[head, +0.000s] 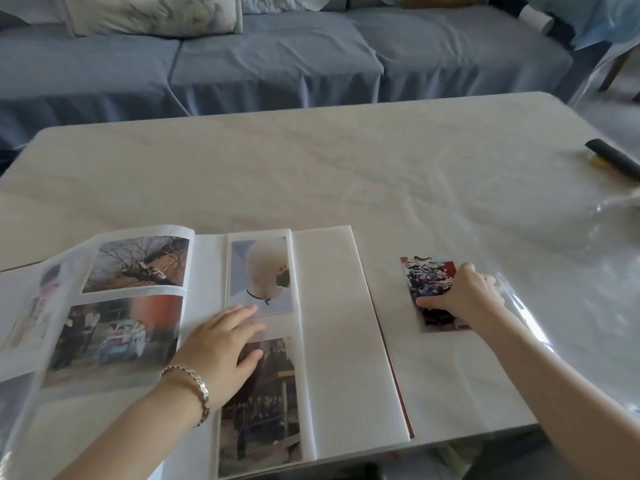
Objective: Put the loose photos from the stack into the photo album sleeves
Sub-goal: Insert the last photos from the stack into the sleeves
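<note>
The photo album [332, 306] lies open on the table in front of me. Its left page carries two landscape photos, and the right page holds an upper portrait photo [261, 271] and a lower dark photo [259, 410] in sleeves. My left hand [221, 344] rests flat with straight fingers on the right page, between those two photos. To the right of the album lies the small stack of loose photos [429, 278]. My right hand [460, 296] is on that stack, its thumb and curled fingers pinching the top photo.
The table [346, 174] has a pale cloth under clear plastic sheeting that bunches up at the right edge. A black object with a yellow part [611, 159] lies at the far right. A blue-covered sofa [277, 60] stands behind the table.
</note>
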The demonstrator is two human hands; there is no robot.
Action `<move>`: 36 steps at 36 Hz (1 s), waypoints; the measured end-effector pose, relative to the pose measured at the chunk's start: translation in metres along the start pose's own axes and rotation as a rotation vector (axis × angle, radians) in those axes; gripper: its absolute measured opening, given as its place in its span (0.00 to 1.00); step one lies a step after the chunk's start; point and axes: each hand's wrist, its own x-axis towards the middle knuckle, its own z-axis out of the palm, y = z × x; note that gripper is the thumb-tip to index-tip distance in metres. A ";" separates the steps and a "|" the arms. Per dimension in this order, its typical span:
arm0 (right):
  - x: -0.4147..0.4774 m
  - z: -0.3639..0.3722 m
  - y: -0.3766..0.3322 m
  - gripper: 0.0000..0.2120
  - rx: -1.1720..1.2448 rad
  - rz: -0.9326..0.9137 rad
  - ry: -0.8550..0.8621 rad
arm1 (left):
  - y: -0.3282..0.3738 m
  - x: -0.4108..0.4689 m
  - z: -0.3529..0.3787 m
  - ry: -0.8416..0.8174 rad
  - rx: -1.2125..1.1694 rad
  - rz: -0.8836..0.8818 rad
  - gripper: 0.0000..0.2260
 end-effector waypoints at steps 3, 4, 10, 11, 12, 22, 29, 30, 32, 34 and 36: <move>0.003 0.001 0.002 0.44 0.040 0.015 -0.029 | 0.001 0.001 0.000 0.018 -0.003 -0.004 0.17; 0.004 0.002 0.003 0.44 0.061 0.005 -0.036 | 0.001 0.001 -0.001 0.026 -0.007 -0.006 0.17; 0.006 0.007 0.002 0.37 0.039 -0.029 -0.065 | 0.004 0.004 -0.003 0.057 -0.020 -0.026 0.16; 0.006 0.007 0.000 0.36 0.015 -0.011 -0.063 | 0.005 0.004 -0.003 0.059 -0.022 -0.028 0.16; 0.005 0.007 -0.002 0.37 -0.008 0.011 -0.064 | 0.005 0.005 -0.003 0.061 -0.026 -0.029 0.16; 0.009 0.001 -0.004 0.46 0.088 0.063 -0.085 | 0.004 0.003 -0.002 0.080 -0.022 -0.024 0.17; -0.005 0.004 -0.002 0.18 0.288 -0.281 -0.067 | 0.006 0.005 -0.004 0.099 -0.064 -0.028 0.15; -0.010 0.004 -0.004 0.11 0.368 -0.320 -0.050 | 0.006 0.006 -0.004 0.103 -0.083 -0.031 0.15; -0.022 0.000 -0.011 0.05 0.482 -0.407 0.007 | 0.007 0.007 -0.007 0.120 -0.159 -0.039 0.15; -0.038 -0.008 -0.020 0.07 0.594 -0.560 0.018 | 0.009 0.009 -0.011 0.154 -0.353 -0.075 0.17; -0.060 -0.018 -0.033 0.13 0.651 -0.701 -0.057 | 0.012 0.007 -0.020 0.201 -0.646 -0.115 0.20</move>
